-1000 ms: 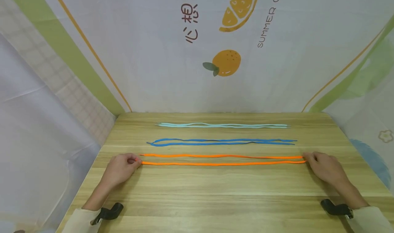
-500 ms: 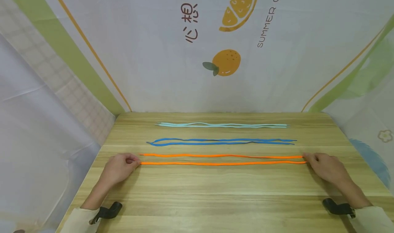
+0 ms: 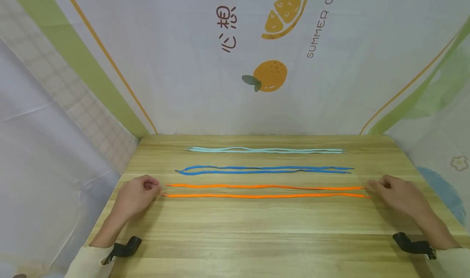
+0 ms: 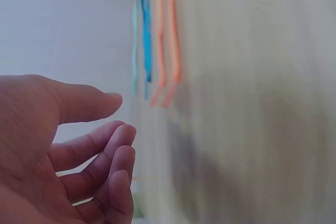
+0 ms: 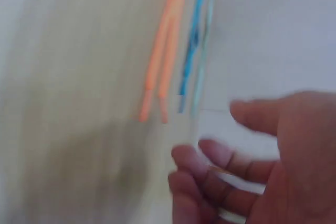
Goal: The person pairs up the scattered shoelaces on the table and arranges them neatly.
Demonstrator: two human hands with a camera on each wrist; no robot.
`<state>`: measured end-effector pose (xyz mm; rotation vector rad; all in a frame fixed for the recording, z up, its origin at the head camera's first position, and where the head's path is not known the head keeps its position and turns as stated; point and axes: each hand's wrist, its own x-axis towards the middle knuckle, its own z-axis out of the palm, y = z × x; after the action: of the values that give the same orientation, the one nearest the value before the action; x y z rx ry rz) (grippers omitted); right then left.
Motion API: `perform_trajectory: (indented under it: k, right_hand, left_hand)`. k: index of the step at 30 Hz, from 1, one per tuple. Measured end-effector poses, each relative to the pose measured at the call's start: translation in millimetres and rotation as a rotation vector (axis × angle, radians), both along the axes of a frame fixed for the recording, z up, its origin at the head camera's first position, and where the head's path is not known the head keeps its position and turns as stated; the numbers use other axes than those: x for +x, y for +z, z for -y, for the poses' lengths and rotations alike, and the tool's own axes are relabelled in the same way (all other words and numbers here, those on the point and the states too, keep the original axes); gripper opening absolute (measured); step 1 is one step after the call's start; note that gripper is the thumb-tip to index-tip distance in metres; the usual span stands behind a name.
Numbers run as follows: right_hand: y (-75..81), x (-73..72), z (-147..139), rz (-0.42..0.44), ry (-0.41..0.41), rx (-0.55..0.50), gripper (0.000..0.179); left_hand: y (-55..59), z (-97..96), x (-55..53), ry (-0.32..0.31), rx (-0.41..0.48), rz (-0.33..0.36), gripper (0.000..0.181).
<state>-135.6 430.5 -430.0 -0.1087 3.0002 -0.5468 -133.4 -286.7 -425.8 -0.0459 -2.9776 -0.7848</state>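
Two strands of orange shoelace lie side by side across the wooden table, nearly straight. Just off their left ends is my left hand, its fingers loosely bent; the left wrist view shows a gap between thumb and fingertips, with the orange lace tips apart from them. My right hand hovers at the opposite ends. In the right wrist view its thumb and fingers are spread apart with nothing between them, and the orange tips lie beyond the fingers.
Behind the orange strands lies a blue shoelace in two strands, and farther back a mint shoelace. All run parallel on the wooden table. A printed white cloth hangs along the table's back edge.
Both hands have let go of the orange lace ends and drawn outward, the left to the left, the right to the right. The laces stay nearly in place.
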Motion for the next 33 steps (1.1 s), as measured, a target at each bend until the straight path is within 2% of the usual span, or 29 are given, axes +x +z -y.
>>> perform_trajectory:
  k: [3, 4, 9, 13, 19, 23, 28, 33]
  right_hand:
    - [1.6, -2.3, 6.1, -0.068, 0.090, -0.045, 0.024]
    - [0.8, -3.5, 8.2, -0.075, 0.120, -0.064, 0.021]
    - [-10.3, -9.2, 13.8, -0.093, 0.257, -0.136, 0.047]
    - [-20.7, -11.5, 11.7, -0.154, 0.334, -0.101, 0.051]
    - [-25.1, -11.6, 4.5, -0.180, 0.331, -0.031, 0.050]
    - [-26.5, -9.5, 1.5, -0.211, 0.328, -0.015, 0.046]
    - [-26.5, -7.3, -1.4, -0.195, 0.315, -0.029, 0.039]
    - [-32.7, -6.0, -6.0, -0.287, 0.356, -0.056, 0.034]
  left_hand:
    - [4.8, -5.9, -4.7, -0.040, 0.000, -0.034, 0.021]
    - [5.5, -7.3, -6.6, -0.060, 0.003, -0.035, 0.023]
    - [1.0, -12.3, -13.9, -0.164, 0.045, 0.042, 0.037]
    - [-6.5, -14.2, -16.7, -0.225, 0.042, 0.102, 0.047]
    - [-9.6, -16.5, -17.2, -0.262, 0.022, 0.112, 0.052]
    - [-9.0, -15.6, -16.3, -0.262, 0.005, 0.121, 0.050]
    - [-8.9, -13.3, -14.1, -0.244, -0.011, 0.121, 0.045]
    - [-11.6, -10.4, -11.8, -0.241, -0.003, 0.091, 0.034]
